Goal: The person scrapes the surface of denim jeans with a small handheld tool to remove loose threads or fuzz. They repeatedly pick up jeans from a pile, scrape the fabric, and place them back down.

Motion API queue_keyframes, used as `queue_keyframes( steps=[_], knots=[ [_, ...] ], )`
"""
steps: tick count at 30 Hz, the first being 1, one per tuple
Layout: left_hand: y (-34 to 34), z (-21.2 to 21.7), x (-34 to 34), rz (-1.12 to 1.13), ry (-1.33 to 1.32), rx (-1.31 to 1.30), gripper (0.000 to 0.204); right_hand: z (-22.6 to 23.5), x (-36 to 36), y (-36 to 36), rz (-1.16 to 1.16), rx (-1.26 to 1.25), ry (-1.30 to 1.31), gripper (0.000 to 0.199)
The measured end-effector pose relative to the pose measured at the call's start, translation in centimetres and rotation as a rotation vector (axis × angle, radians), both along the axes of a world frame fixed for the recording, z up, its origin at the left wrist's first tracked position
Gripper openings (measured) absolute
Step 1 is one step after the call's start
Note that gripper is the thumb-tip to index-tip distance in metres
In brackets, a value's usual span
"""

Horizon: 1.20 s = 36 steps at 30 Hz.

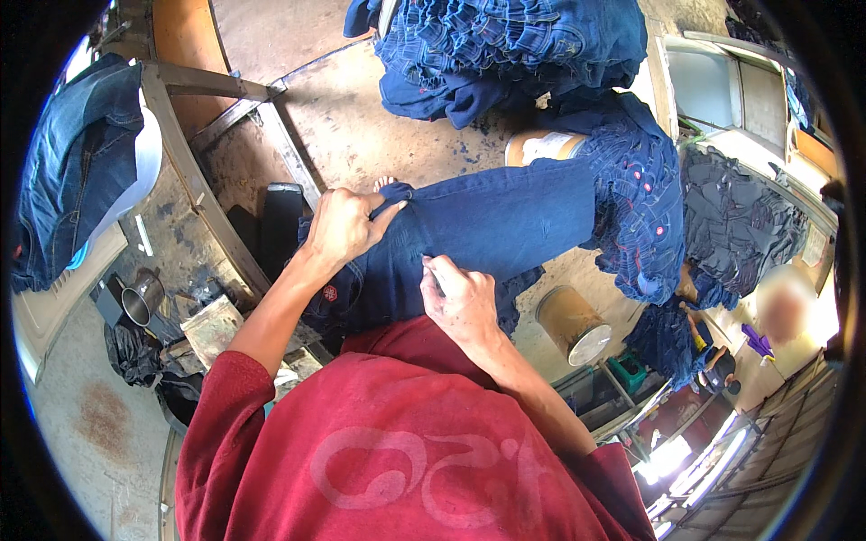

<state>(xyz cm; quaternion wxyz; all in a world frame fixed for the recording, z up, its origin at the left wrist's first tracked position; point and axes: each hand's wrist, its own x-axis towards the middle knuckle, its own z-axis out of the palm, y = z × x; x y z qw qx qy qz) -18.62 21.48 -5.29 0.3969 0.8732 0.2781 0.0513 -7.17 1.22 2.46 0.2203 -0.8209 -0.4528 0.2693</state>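
Left hand clamped on the dark blue jeans, fingers pressed together and pinching a fold of denim near the top edge. The garment lies stretched out across the person's lap, running away toward the upper right, where it meets a heap of stitched denim pieces. Right hand sits lower on the cloth, fingers curled in tight on the fabric — there may be a small tool or blade tucked under the thumb, but it is too hidden to tell.

Here's the risk, as I read it: the two hands are close together on the same stretch of cloth. If the right hand does hold something sharp, a slip along the denim would run it straight toward the left thumb. And if the left pinch loosens, the fold goes slack, so the work point would wander.

Watch the far end too — the leg hangs off past the knee, and its weight could drag the whole piece off the lap onto the concrete floor.

Just beside the right forearm stands a round tin can; a wide elbow swing could knock it over. The big stack of folded jeans sits well apart, out of harm's way.
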Motion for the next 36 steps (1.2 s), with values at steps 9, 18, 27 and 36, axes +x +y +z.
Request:
queue_keyframes(
  steps=[9,18,27,36],
  knots=[
    [-0.1,0.4,0.3,0.012,0.012,0.011,0.030,0.6,0.0,0.1,0.030,-0.083,-0.045,0.012],
    [6.3,3.9,-9.7,-0.099,0.914,-0.345,0.089,3.1,4.0,-4.9,-0.336,-0.011,0.416,0.016],
    [-10.3,10.2,-10.2,1.165,-0.404,-0.881,0.039,3.7,4.2,-8.7,-0.207,0.065,0.438,0.019],
    [-14.3,11.8,-9.8,0.465,0.143,-0.968,0.058,5.0,5.3,-11.8,-0.150,0.128,0.417,0.018]
  ],
)
